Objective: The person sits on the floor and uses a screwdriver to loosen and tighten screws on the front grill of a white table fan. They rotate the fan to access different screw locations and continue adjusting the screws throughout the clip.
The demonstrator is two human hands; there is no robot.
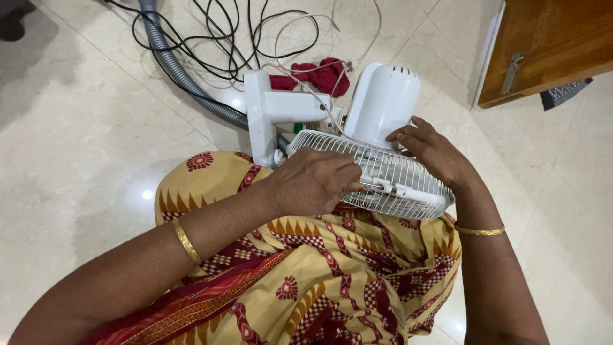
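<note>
From where I watch, the far left holds a grey ribbed hose (175, 70) running across the pale tiled floor (76, 128), tangled with black cables (217, 38) and thinner white cords (300, 25); I judge that any tug on the fan could drag this knot along or snag it. Next comes the fan's white mounting bracket (265, 112), standing upright against the knee, with a red cloth (322, 75) bunched just behind it. The left hand (313, 182) lies on the near left edge of the white wire grille (383, 176), fingers curled closed around the rim and what looks like a clip on it; I cannot tell how firmly they pinch. The fan itself rests tilted on the lap, on the yellow and red patterned cloth (319, 275), grille facing up toward me. That soft, sloping seat worries me: if either hand lets go, the fan could roll off toward the floor. The white motor housing (383, 99) sits at the far side, and the right hand (431, 150) rests on it where it meets the grille, fingers bent and pressing, not wrapped around anything. A fingertip could slip between the thin wires and get pinched if the grille springs loose suddenly. At the far right a wooden door (549, 45) stands well apart, no hazard.
</note>
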